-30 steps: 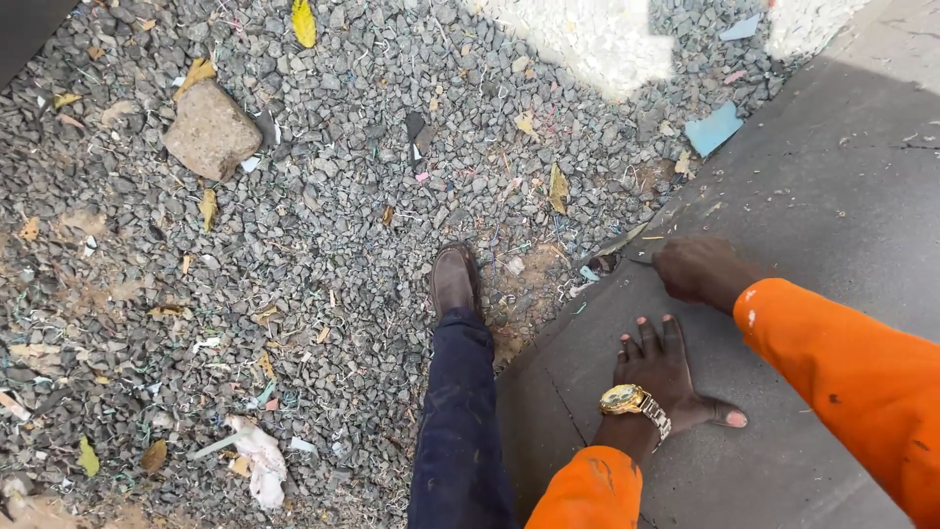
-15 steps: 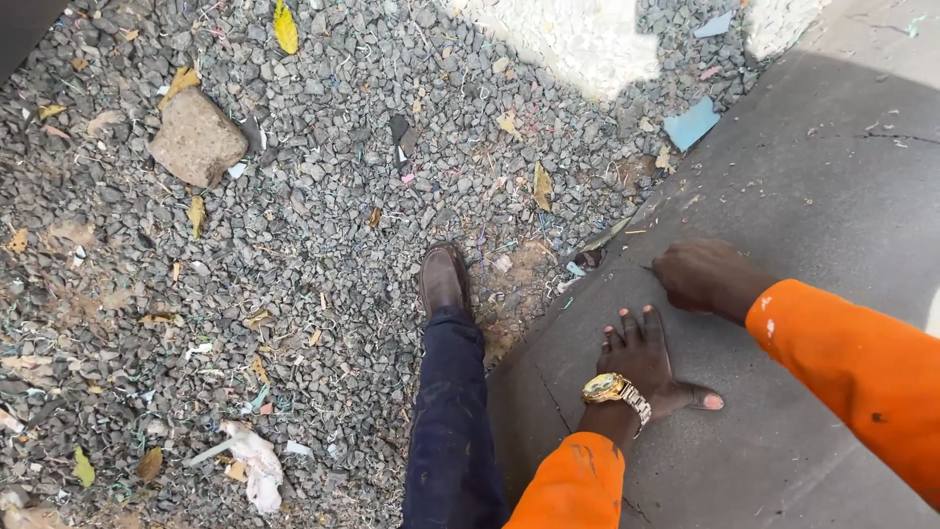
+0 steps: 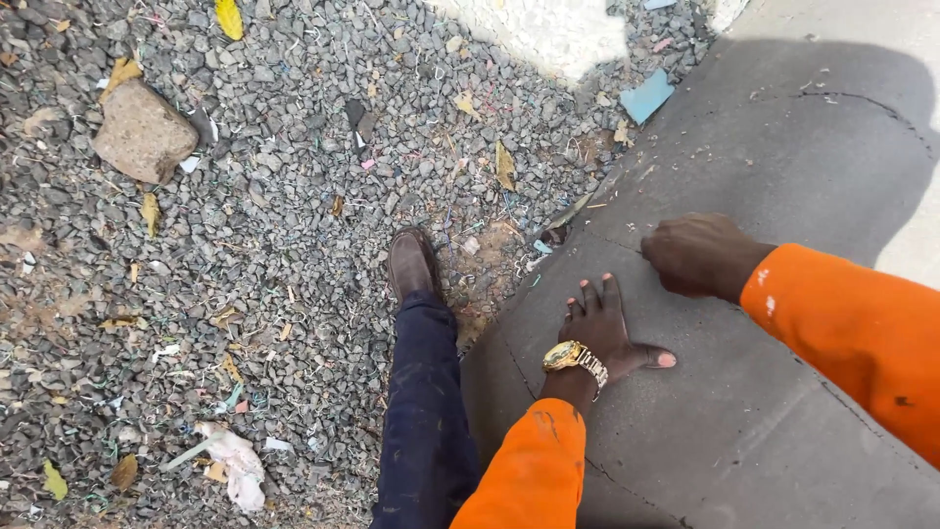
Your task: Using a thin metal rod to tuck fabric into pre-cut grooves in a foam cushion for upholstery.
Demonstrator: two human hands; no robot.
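My left hand [image 3: 599, 328] lies flat, palm down, on a large dark grey slab [image 3: 783, 411], fingers pointing away and thumb out to the right. It has a gold wristwatch [image 3: 573, 358] and an orange sleeve. My right hand [image 3: 697, 255] rests on the same slab a little farther away, fingers curled in. Nothing shows sticking out of it. A thin scored line runs across the slab from this hand toward the slab's edge. A grey strip [image 3: 568, 213] lies at that edge, apart from both hands.
Left of the slab is loose grey gravel with dry leaves and scraps. My brown shoe [image 3: 411, 263] and dark blue trouser leg [image 3: 426, 411] stand on it. A large stone [image 3: 145, 132] lies at the far left. A blue flat piece [image 3: 646, 96] is near the slab's top.
My right hand has drawn slightly away from the grey strip at the slab's edge. My left hand stays flat on the slab. The view has shifted a little.
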